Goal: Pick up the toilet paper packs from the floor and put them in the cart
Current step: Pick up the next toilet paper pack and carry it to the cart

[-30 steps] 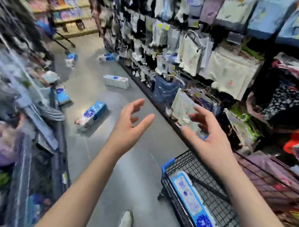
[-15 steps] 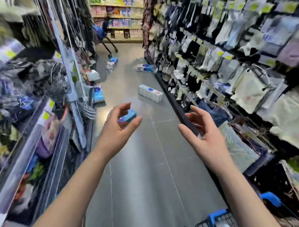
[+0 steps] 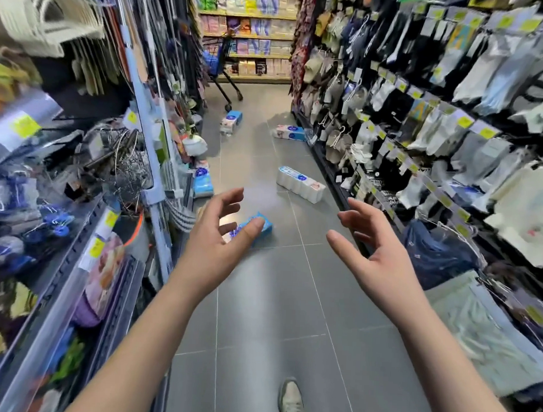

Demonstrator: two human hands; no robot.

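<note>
1. Left hand [image 3: 214, 242] and right hand [image 3: 376, 260] hover empty, fingers spread apart.
2. Blue pack [image 3: 264, 225] lies on the floor [image 3: 260, 298], left of and nearer than the white pack [image 3: 299, 183].
3. Probably light, soft, slippery-wrapped; grip both ends.

Packaged socks [image 3: 455, 98] on hooks, right; white hangers [image 3: 45, 15], upper left; grey tiled floor [image 3: 260, 298]; pale shoe [image 3: 291, 403], bottom centre; stocked shelves [image 3: 250, 27], top centre.

— Can you read anything on the yellow shelf tags [image 3: 24, 126]?
— No, you get only blurred yellow patches there.
— And the toilet paper pack [image 3: 308, 188] ahead of you, its blue round mark [image 3: 301, 177]?
— Too small; no letters or numbers come through.
</note>
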